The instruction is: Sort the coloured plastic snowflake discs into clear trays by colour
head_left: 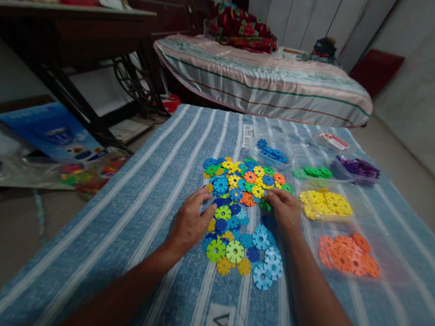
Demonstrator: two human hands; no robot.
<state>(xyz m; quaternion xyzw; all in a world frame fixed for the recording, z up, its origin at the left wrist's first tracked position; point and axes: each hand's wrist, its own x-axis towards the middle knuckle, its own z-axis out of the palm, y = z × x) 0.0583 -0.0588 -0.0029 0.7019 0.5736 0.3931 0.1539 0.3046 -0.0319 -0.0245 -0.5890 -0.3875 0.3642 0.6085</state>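
A blue striped cloth (150, 186) covers the whole work surface, and beyond its far edge stands a bed (260, 83) with a pale striped cover, with a dark table (60, 19) off to the left. On the cloth, the biggest thing is the mixed pile of coloured discs (241, 209), notched plastic wheels in blue, yellow, green and orange spread loosely from the centre toward the near edge. To the right lie sorted groups in clear bags or trays: the orange discs (349, 255) nearest, the yellow discs (326, 204) behind them, then the green discs (313, 171), the purple pieces (359, 168) and, further left, the blue discs (272, 153). The left hand (189, 223) rests flat on the left edge of the mixed pile, fingers spread and holding nothing that shows. The right hand (285, 209) lies on the pile's right side, fingers curled down onto the discs; whether it grips one I cannot tell. The work looks like sorting by colour, partway through, since much of the pile remains mixed. The next move probably calls for pinching a single disc free of its neighbours without scattering them and carrying it across to the matching group on the right.
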